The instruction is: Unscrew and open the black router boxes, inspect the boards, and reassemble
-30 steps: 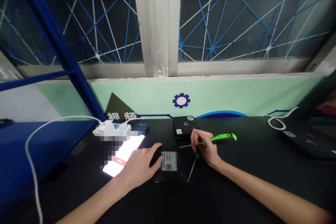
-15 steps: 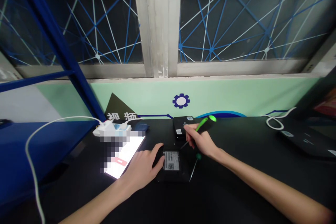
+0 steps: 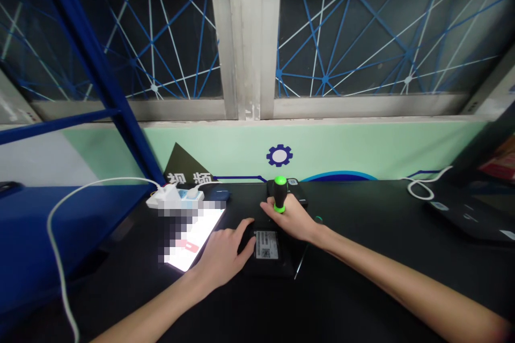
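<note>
My right hand [image 3: 295, 218] is closed round a screwdriver [image 3: 280, 193] with a black and bright green handle. The handle stands nearly upright over the far edge of a flat black device [image 3: 267, 269]; its tip is hidden behind my hand. A printed label [image 3: 266, 245] with a square code lies on the device's upper face. My left hand [image 3: 225, 252] rests at the device's left side, thumb and forefinger spread apart and touching it. Right of the device lies a second screwdriver [image 3: 301, 262], its green handle mostly hidden by my right wrist.
A lit phone or tablet [image 3: 197, 236] lies left, partly blurred out. Behind it are a white power strip [image 3: 155, 202] with cables and a small dark blue item [image 3: 220, 195]. Another black box [image 3: 298, 191] sits beyond my right hand. A larger black device [image 3: 470, 217] lies far right.
My right hand has moved slightly left, and its screwdriver has swung from slanted to nearly upright over the device. My left hand stays beside the device. The view has shifted slightly.
</note>
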`<state>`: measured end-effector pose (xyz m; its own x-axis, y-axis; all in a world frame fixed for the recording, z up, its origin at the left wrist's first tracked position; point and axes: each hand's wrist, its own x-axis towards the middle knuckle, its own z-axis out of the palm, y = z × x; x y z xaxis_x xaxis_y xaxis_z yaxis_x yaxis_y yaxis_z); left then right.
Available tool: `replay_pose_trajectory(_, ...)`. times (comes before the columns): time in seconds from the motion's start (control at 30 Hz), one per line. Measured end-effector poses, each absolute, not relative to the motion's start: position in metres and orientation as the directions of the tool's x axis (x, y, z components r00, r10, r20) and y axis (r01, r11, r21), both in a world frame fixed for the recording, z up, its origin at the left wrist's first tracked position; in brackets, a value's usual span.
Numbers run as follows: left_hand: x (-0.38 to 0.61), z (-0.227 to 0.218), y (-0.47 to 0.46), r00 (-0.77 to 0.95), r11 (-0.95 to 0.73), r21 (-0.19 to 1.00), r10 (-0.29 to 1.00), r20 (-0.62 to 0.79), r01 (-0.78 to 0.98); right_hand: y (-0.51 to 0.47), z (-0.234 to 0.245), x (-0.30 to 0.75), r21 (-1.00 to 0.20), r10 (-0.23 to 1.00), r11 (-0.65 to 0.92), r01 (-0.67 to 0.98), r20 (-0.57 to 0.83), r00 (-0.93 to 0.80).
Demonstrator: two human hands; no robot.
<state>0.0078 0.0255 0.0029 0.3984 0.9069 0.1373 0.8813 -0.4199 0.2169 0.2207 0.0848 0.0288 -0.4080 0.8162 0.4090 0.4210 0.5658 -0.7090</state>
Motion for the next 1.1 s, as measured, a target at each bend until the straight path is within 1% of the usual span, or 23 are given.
replay_pose_trajectory(0.07,0.007,0.002,0.026,0.398,-0.422,0.212,0.905,0.147,0.881,0.080,0.017,0.227,-0.752,0.841,0.523,0.400,0.381,-0.383)
replay_pose_trajectory(0.17,0.007,0.002,0.026,0.404,-0.430,0.217,0.902,0.155,0.876,0.073,0.002,0.237,-0.847,0.889,0.428,0.316,0.330,-0.319)
replay_pose_trajectory(0.47,0.006,0.004,0.025,0.394,-0.416,0.206,0.908,0.141,0.886,0.062,-0.005,0.244,-0.824,0.859,0.506,0.256,0.454,-0.236)
replay_pose_trajectory(0.6,0.005,0.005,0.025,0.400,-0.421,0.216,0.907,0.136,0.881,0.064,-0.008,0.244,-0.868,0.878,0.458,0.190,0.408,-0.250)
replay_pose_trajectory(0.77,0.003,0.006,0.025,0.408,-0.429,0.230,0.903,0.134,0.874,0.064,-0.009,0.245,-0.907,0.903,0.401,0.133,0.366,-0.224)
replay_pose_trajectory(0.97,0.004,0.006,0.025,0.419,-0.439,0.244,0.898,0.130,0.865,0.062,-0.013,0.247,-0.904,0.899,0.402,0.142,0.360,-0.251)
replay_pose_trajectory(1.1,0.003,0.004,0.027,0.421,-0.442,0.229,0.897,0.134,0.867,0.061,-0.010,0.248,-0.900,0.895,0.404,0.163,0.353,-0.272)
